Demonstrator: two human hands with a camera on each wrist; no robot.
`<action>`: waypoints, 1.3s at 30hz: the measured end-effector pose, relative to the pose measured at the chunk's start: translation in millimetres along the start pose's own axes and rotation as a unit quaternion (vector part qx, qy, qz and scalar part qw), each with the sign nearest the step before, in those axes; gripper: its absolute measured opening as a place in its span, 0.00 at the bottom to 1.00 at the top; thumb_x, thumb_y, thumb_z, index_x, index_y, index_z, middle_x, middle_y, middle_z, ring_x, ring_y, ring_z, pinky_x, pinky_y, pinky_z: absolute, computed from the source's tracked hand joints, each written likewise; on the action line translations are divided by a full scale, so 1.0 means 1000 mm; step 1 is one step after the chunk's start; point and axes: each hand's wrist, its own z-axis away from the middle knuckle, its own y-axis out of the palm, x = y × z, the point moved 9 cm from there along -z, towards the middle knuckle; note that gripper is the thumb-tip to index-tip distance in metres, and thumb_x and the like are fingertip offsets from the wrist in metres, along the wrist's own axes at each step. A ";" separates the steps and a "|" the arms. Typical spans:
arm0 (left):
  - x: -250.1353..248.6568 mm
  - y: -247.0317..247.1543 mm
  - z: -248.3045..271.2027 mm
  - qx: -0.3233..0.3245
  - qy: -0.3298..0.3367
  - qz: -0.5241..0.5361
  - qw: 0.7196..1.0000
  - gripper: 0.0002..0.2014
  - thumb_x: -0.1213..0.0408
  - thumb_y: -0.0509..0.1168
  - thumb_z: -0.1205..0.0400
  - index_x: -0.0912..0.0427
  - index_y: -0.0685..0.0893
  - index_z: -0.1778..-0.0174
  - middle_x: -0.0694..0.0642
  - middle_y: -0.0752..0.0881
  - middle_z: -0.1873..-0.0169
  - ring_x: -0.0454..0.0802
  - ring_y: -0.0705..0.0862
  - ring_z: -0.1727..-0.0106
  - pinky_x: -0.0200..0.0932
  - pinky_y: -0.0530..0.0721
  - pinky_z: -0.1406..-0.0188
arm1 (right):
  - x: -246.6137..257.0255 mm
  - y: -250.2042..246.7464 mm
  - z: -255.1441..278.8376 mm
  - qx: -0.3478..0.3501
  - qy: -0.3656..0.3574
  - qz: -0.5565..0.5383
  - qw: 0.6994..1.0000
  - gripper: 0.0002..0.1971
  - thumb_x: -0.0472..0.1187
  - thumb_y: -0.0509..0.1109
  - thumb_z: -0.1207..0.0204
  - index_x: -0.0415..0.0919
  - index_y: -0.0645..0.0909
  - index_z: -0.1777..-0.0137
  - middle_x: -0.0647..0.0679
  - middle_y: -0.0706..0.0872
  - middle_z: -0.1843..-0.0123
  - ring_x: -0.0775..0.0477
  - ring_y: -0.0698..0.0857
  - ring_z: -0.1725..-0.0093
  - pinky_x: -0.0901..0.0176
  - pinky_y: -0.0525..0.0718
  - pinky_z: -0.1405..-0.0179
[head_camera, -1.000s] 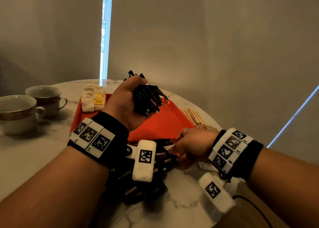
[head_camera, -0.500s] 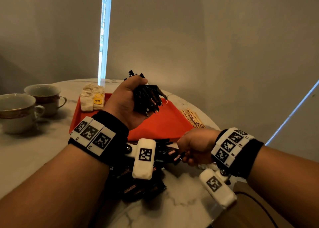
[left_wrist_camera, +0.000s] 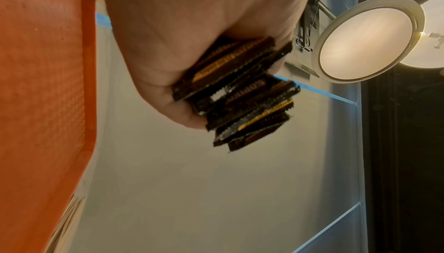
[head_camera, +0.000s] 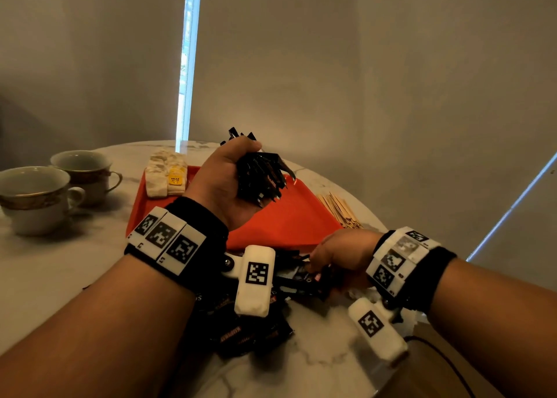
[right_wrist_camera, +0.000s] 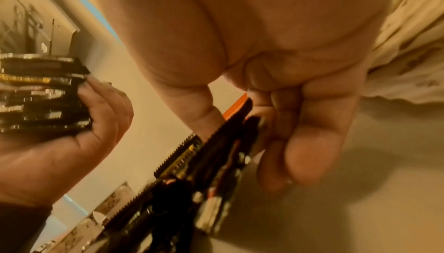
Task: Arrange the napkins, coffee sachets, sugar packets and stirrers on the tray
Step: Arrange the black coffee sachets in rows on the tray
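Since the moment before, our right hand [head_camera: 340,254] had gone down again to the dark pile by the near edge of the tray, while our left hand [head_camera: 224,180] had stayed raised above the tray with almost no shift. The fingers [right_wrist_camera: 310,137] of our right hand were curled and, together with the thumb, they pinched one black coffee sachet [right_wrist_camera: 230,135] at its end, at the top of the loose pile of sachets [head_camera: 241,331] that lay on the marble desk [head_camera: 45,274] between our two forearms. The fingers of our left hand were closed around a thick bundle of sachets [head_camera: 262,177], whose serrated ends stuck out from both sides of the fist; in the left wrist view the bundle [left_wrist_camera: 240,95] showed as stacked black and gold edges. The orange tray [head_camera: 286,219] stood just behind the pile, and on its far left corner lay a small heap of pale packets [head_camera: 165,174], one of them with a yellow label. The wooden stirrers [head_camera: 339,209] lay on the desk just beside the right edge of the tray, not on it. Something white and crumpled showed under our right wrist [head_camera: 358,293]; we could not tell if it was the napkins. Two cups [head_camera: 39,198] with gold bands stood at the left, well apart from the tray.
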 end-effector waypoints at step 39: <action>0.031 0.035 0.015 0.138 -0.038 -0.117 0.983 0.34 0.59 0.69 0.22 0.75 0.72 0.24 0.70 0.83 0.44 0.66 0.82 0.47 0.59 0.81 0.50 | 0.113 -0.038 0.100 -0.192 -0.351 0.094 0.912 0.08 0.41 0.77 0.25 0.44 0.84 0.48 0.47 0.88 0.53 0.47 0.86 0.56 0.55 0.87 0.58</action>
